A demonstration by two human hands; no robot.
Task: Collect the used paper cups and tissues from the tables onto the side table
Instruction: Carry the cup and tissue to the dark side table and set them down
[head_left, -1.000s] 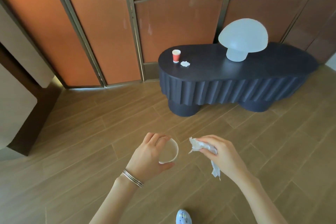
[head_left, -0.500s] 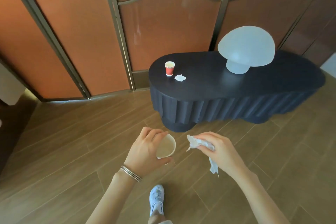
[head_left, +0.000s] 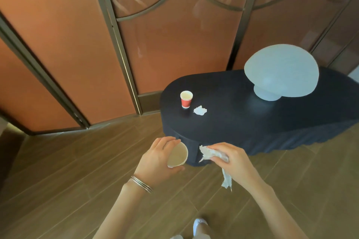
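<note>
My left hand (head_left: 157,158) grips a paper cup (head_left: 177,155), its open mouth tilted toward me. My right hand (head_left: 232,160) holds a crumpled white tissue (head_left: 208,153), and a strip of it hangs below the palm. Both hands hover over the floor just in front of the near left end of the dark side table (head_left: 233,122). On that table's left end stands a red paper cup (head_left: 186,99), upright. A small crumpled tissue (head_left: 200,110) lies just right of it.
A white mushroom-shaped lamp (head_left: 281,72) stands on the table's right part. An orange panelled screen with metal frames (head_left: 124,44) rises behind the table. Wooden plank floor (head_left: 77,170) spreads left and below. My white shoe (head_left: 199,225) shows at the bottom edge.
The side table has drawn nearer and now lies right before my hands. Both hands keep the same hold on the cup and the tissue.
</note>
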